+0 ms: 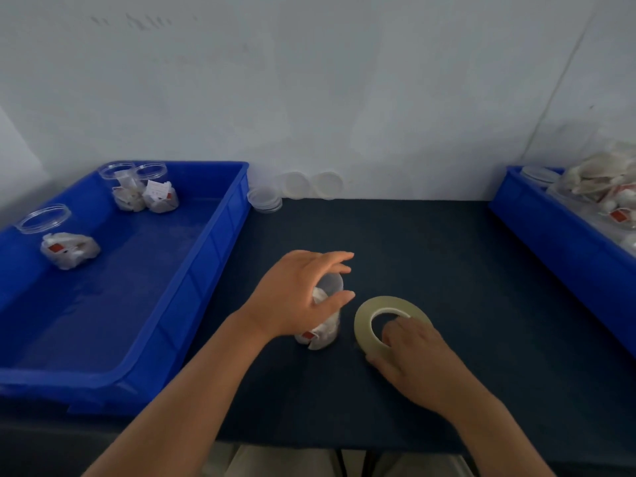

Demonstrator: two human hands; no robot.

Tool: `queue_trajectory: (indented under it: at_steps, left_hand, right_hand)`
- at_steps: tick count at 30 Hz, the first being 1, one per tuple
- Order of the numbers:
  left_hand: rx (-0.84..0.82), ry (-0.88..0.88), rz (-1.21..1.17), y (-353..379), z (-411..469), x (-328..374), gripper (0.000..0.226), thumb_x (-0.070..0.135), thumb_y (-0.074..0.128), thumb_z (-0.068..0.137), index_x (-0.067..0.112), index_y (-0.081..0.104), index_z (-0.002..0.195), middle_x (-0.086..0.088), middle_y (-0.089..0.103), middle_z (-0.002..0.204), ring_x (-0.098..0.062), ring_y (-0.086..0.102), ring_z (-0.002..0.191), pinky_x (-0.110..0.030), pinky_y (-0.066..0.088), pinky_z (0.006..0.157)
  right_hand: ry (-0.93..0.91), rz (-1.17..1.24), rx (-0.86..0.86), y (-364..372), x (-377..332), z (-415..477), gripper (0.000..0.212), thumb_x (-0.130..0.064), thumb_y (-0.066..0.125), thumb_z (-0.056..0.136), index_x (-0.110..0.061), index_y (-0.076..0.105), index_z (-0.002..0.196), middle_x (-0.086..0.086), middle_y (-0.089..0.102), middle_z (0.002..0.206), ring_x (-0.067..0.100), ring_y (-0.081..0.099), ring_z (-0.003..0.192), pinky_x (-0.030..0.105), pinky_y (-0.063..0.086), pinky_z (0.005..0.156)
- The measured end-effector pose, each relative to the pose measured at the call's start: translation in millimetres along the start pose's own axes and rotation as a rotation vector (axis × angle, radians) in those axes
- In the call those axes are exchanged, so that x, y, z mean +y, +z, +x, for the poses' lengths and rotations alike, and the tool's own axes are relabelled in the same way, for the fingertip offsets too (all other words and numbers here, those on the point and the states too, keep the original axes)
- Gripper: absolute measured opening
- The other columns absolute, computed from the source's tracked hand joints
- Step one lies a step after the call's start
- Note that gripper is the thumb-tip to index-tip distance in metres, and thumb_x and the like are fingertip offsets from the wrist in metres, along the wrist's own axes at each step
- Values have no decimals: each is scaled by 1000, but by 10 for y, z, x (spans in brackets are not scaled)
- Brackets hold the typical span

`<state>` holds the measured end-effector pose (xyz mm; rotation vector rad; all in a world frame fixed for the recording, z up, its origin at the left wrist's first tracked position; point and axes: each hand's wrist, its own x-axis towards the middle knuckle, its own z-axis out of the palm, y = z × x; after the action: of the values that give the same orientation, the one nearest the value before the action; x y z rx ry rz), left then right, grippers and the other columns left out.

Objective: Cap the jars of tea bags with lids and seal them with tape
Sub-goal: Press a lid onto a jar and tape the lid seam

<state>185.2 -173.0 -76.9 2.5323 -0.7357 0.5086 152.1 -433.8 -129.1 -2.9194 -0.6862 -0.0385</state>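
Note:
A clear jar (327, 318) with tea bags inside stands upright on the dark table near its middle. My left hand (299, 294) curls round the jar's top, thumb in front and fingers behind. Whether a lid sits on it is hidden by the hand. Just right of the jar a roll of clear tape (370, 316) is tilted up on the table. My right hand (413, 352) grips the roll, with fingers through its hole. Loose lids (265, 198) are stacked at the back by the wall, and two more lids (311, 184) lean against the wall.
A large blue bin (192, 270) on the left holds three clear jars with tea bags (144, 191), (58, 235). Another blue bin (557, 232) at the right edge holds loose tea bags (605, 180) and more jars. The wall stands close behind the table.

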Motion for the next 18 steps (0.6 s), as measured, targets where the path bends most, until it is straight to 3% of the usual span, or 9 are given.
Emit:
queue_trajectory:
  at_steps: [2,4,6,9,14,18]
  left_hand:
    - [-10,66,19,2,18,15,72,72,52,98,26,50,154,15,69,137,-3,57,131,-13,16,122]
    - [45,108,39,-10,2,39,82,74,60,90,18,56,150,7,69,138,-10,57,133,-19,17,125]
    - [176,115,79,-27,-56,119,80,72,65,87,13,64,141,0,70,135,-15,58,131,-29,30,124]
    - [372,43,32,-6,-178,384,49,54,71,96,18,70,128,11,71,122,-7,63,117,-30,46,107]
    - [227,-204,-258,87,-365,976,54,60,67,94,45,50,144,37,56,142,15,52,131,-15,48,103]
    - [367,-277,-350,162,-422,1151,44,40,75,96,45,55,135,35,66,127,11,64,118,-14,53,96]
  right_hand:
    - [40,108,65,-44,-15,-23,34,-66,40,103,-35,44,90,-13,56,78,7,54,68,23,37,60]
    - [95,220,112,-86,-15,-52,31,-66,39,100,-37,44,92,-7,58,66,10,56,55,23,37,48]
    - [157,444,158,-102,-25,-106,26,-63,41,99,-38,45,94,-5,61,69,11,58,57,24,38,47]
    - [163,756,213,-110,-91,-203,27,-61,41,101,-35,48,97,-4,60,76,10,50,54,31,37,49]
    - [71,949,332,-186,-319,-345,38,-63,37,100,-27,48,99,-5,52,66,9,41,51,26,31,47]
    - [69,999,362,-232,-461,-409,40,-61,36,100,-23,49,101,-7,52,67,7,41,52,23,32,47]
